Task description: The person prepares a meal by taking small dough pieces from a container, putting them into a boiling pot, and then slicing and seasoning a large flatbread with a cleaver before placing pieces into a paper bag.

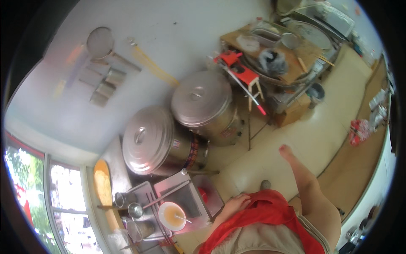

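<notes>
My left hand rests against the upper edge of the red apron at my front. Whether its fingers grip the cloth is unclear. My right hand reaches out over the tiled floor, blurred, and no object shows in it. Left of my left hand is a white bowl of yellowish liquid with a spoon in it. It sits by a metal cooking unit with a dark flat top. Metal cups and a steel container stand farther left.
Two large lidded steel drums stand along the wall. Beyond them, a red folding stool leans by a cluttered wooden worktop. A long brown counter runs along the right, bearing a red plastic bag. Ladles and a strainer hang on the wall.
</notes>
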Available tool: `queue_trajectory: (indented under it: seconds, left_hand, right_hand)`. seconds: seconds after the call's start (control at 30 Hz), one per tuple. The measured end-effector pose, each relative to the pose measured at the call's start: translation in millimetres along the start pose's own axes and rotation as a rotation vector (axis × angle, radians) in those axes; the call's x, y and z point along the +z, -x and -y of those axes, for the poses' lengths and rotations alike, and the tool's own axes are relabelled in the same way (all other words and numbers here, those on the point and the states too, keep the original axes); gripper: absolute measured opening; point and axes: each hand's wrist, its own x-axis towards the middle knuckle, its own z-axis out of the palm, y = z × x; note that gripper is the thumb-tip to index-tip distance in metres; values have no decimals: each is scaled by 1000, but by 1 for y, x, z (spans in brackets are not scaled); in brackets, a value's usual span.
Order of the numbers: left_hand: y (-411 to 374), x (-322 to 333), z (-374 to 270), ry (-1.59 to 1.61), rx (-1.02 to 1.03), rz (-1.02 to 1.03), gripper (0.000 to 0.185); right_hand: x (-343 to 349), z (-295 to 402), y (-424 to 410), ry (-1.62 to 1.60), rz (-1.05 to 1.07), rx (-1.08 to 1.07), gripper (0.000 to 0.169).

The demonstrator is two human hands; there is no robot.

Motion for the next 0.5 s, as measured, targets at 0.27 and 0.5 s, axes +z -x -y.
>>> queue_trajectory:
  seconds: [0.27,0.5]
  left_hand:
    - [-30,-53,24,1,-185,-277,21]
    - [-47,-108,73,-117,-192,-553,19]
  right_hand:
    - [-9,205,-84,-557,381,-141,13]
    - [0,385,-171,-398,481,-571,19]
